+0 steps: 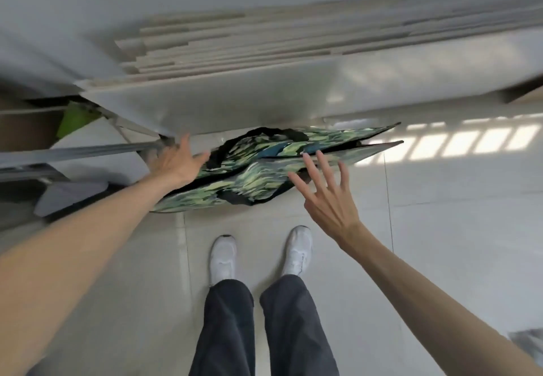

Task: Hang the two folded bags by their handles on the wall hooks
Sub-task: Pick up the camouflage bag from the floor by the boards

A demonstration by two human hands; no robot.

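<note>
Two flat folded bags with a green leaf print and black handles lie stacked on the floor, just in front of leaning white panels. My left hand reaches down at the bags' left end, fingers spread, beside the black handles; whether it touches them I cannot tell. My right hand hovers open over the bags' near right side, fingers apart and holding nothing. No wall hooks are in view.
Several large white panels lean against the wall behind the bags. A grey metal frame and a brown box stand at the left. My feet in white shoes stand on the pale tiled floor.
</note>
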